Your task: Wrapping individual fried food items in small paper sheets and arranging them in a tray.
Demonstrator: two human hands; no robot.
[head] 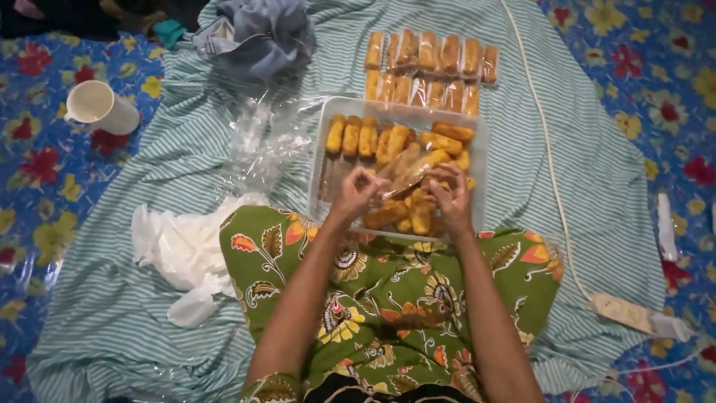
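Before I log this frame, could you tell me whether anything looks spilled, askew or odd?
Nothing spilled. The white cup lies tipped on its side on the floral mat; loose clear wrappers sit crumpled beside the tray.

Striped cloth carries tray, wrapped rolls.

Bare striped cloth right of tray; cup far left.

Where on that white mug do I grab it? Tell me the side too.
Take the white mug by its handle, the small loop showing at its left edge, coming in from the left. It lies tipped on the floral mat, mouth toward the upper left, so its body might roll. Both hands are busy over the clear tray.
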